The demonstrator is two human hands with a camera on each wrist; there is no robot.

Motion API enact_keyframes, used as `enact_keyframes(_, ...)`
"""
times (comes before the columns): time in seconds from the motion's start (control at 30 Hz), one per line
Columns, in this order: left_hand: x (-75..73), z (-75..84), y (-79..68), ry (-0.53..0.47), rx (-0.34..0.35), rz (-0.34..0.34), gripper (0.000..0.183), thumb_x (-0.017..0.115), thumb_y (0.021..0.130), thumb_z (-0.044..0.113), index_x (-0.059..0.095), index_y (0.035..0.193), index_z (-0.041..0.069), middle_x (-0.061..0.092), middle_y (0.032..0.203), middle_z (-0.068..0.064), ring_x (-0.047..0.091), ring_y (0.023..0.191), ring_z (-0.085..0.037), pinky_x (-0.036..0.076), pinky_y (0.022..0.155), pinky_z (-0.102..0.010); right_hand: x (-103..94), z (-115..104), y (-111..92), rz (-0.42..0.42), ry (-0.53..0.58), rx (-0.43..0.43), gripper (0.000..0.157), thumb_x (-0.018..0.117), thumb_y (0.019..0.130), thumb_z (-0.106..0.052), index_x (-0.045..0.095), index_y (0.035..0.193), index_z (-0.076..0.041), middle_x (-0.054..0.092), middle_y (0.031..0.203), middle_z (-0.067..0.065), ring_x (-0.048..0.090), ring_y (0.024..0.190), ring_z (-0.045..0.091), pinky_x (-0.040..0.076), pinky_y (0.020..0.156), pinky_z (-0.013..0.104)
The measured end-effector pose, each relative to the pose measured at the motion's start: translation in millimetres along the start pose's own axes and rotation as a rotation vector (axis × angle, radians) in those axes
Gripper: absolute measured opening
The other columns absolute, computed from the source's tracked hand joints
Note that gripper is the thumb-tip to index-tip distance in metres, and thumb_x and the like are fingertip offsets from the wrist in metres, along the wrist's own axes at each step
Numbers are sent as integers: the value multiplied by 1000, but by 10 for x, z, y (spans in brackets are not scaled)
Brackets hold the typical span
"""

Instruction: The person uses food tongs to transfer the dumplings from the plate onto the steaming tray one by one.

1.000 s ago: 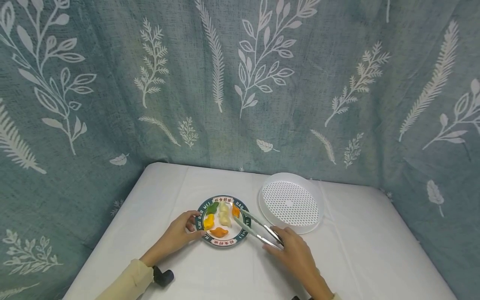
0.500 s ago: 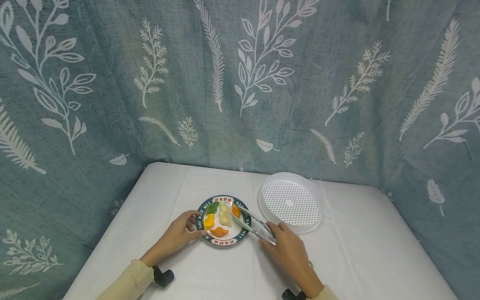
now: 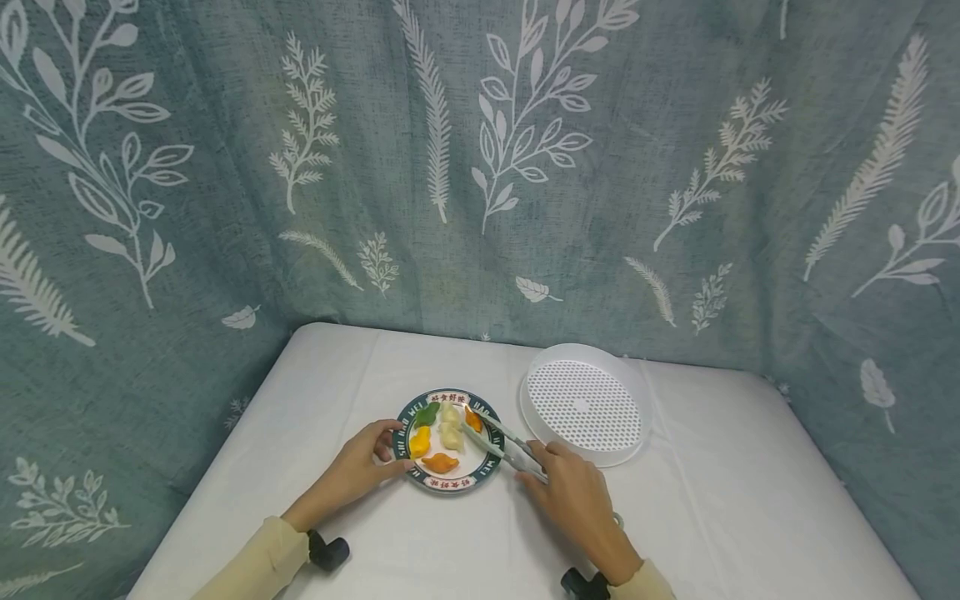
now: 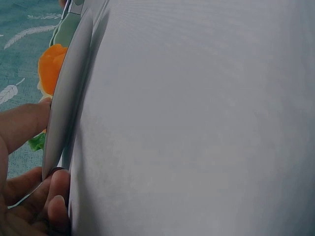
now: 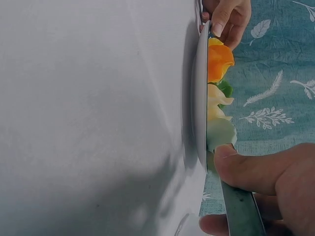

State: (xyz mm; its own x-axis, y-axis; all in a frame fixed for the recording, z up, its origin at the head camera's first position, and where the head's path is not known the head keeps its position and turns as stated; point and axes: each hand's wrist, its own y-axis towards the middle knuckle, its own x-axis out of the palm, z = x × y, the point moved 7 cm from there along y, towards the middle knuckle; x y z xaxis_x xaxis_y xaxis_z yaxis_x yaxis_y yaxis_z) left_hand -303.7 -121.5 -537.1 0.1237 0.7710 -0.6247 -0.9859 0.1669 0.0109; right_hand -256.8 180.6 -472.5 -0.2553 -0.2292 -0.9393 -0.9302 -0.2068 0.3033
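My left hand [image 3: 354, 473] holds the left rim of a round plate [image 3: 450, 483] with a dark green patterned border; in the left wrist view its thumb lies over the rim and other fingers are at the underside. On the plate sit dumpling-shaped pieces: a green one [image 3: 427, 414], a yellow one [image 3: 420, 442], cream ones [image 3: 452, 436], an orange one [image 3: 440, 463] in front and another orange one [image 3: 473, 419] at right. My right hand [image 3: 577, 493] grips metal tongs [image 3: 517, 461] with pale green tips. Those spread tips reach over the plate on either side of the right orange dumpling; contact cannot be told.
Behind the right hand, a white round steamer tray [image 3: 531, 421] with a perforated base stands on the white-covered table [image 3: 720, 483]. A patterned blue-green curtain [image 3: 420, 275] hangs along the table's back and sides. Dark cameras [image 3: 327, 552] are strapped on both wrists.
My right hand has shifted a little left and forward with the tongs, whose tips sit slightly further over the plate. Left hand and plate hold their place.
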Motion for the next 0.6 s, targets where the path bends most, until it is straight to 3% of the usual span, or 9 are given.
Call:
enact_keyframes(0.33, -16, 18, -16, 9, 17, 12, 64, 87, 84, 26, 57, 138, 11, 58, 104, 1, 53, 87, -15, 47, 72, -30, -46, 67, -1, 35, 51, -33, 47, 87, 81, -38, 77, 121, -15, 57, 77, -6, 41, 59, 10, 36, 49, 26)
enact_keyframes(0.6, -4, 1, -9, 12, 14, 8, 64, 87, 84, 27, 57, 139, 12, 58, 104, 2, 53, 87, -14, 47, 72, -29, -154, 195, -47, 84, 103, -34, 46, 88, 80, -36, 77, 120, -15, 65, 83, -5, 47, 64, 12, 43, 54, 34)
